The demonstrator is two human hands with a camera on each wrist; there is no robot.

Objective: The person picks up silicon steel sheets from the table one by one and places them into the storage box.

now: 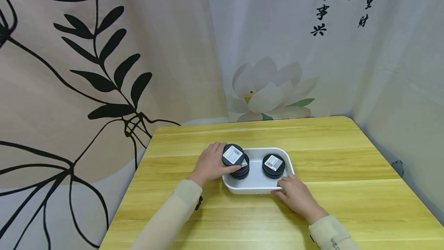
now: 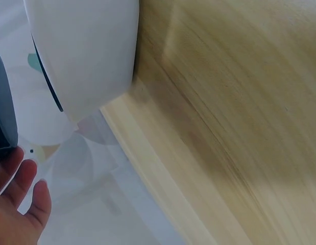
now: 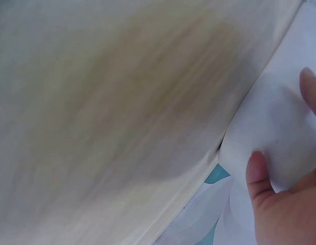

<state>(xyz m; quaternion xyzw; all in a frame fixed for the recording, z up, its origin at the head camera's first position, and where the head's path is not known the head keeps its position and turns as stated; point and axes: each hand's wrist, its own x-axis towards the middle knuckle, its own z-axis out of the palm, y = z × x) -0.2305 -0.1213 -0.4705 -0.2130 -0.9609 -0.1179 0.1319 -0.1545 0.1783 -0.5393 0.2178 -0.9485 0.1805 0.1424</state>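
Observation:
My left hand (image 1: 211, 164) pinches a black round container (image 1: 233, 154) with a white barcode label, thumb at its near side and fingers at its far side. It is held tilted over a stack of similar black containers (image 1: 243, 173) at the left end of a white tray (image 1: 254, 190). Another black stack (image 1: 274, 166), also labelled on top, sits in the tray's right half. My right hand (image 1: 296, 196) grips the tray's front right rim. In the left wrist view, the fingertips touch the dark container's edge (image 2: 4, 112). The right wrist view shows thumb and finger against the tray wall (image 3: 280, 117).
The tray stands on a yellow wood-grain table (image 1: 333, 200), around its middle. Behind the table hang curtains (image 1: 180, 49) printed with black leaves, a pale lotus flower (image 1: 270, 84) and dark characters.

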